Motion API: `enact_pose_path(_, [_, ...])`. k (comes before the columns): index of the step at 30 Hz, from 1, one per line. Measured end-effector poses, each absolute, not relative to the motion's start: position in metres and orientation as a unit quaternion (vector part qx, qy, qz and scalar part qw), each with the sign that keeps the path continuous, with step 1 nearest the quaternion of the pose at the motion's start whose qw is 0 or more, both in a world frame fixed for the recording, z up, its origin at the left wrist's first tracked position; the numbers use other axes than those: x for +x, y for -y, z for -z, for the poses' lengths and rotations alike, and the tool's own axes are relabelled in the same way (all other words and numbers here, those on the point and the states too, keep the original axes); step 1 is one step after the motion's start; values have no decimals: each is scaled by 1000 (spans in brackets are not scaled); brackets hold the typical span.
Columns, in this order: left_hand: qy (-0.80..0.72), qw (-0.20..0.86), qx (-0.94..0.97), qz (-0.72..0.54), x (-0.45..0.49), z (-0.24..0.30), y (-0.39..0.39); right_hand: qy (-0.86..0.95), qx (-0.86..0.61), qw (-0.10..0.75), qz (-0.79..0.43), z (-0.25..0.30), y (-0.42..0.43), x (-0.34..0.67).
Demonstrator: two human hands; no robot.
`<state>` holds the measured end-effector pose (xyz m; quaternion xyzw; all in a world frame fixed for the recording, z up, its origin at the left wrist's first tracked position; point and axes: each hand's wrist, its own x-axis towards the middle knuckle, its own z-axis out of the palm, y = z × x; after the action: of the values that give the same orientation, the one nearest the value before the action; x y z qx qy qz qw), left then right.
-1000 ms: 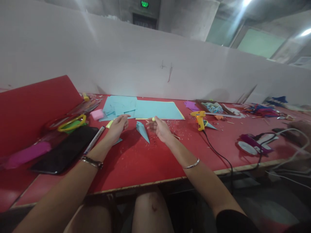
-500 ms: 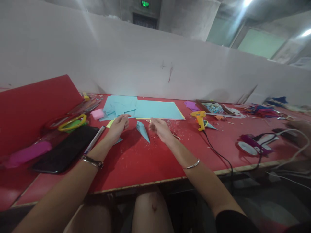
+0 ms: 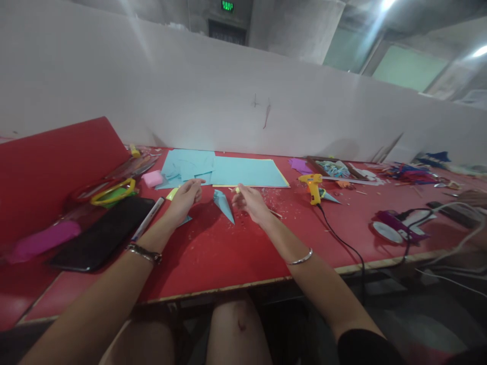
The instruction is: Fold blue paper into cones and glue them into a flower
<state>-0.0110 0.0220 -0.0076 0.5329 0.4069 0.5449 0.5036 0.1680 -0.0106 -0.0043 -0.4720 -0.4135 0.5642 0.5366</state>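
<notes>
My left hand [image 3: 186, 197] is on the left of a small light-blue paper cone [image 3: 224, 207], its fingers loosely curled and a little apart, with nothing visible in them. The cone lies on the red table, its tip pointing towards me, and neither hand touches it. To its right, my right hand [image 3: 251, 202] pinches a small pale-yellow piece [image 3: 238, 190] between thumb and finger; what it is exactly is too small to tell. Beneath my left wrist a bit of blue paper [image 3: 185, 221] pokes out, and a yellow-green piece [image 3: 172, 193] lies beside that hand.
Blue paper sheets [image 3: 247, 172] lie behind my hands. A yellow hot glue gun [image 3: 312, 188] stands at right, its black cord crossing the table edge. A black phone [image 3: 106, 233], a marker [image 3: 148, 219] and yellow-handled scissors [image 3: 114, 191] lie left. Another person's hand [image 3: 474, 197] is far right.
My right hand has turned slightly, and the yellow piece at its fingertips shows more clearly. My left hand and the cone stay put. The other person's hand at far right has shifted.
</notes>
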Motion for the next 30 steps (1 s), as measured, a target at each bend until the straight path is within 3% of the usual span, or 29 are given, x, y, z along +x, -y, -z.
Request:
enact_pose_path(14, [-414,496,539,-541,-11,9,-23,436,-494,552,-512,5,8,169])
enact_pose_path(21, [-411,493,540,-544,-9,6,-22,468,-508,496,-526,6,10,166])
enact_pose_path(30, [-417,485,546,-542,-9,6,-20,506,-492,509,-493,3,11,166])
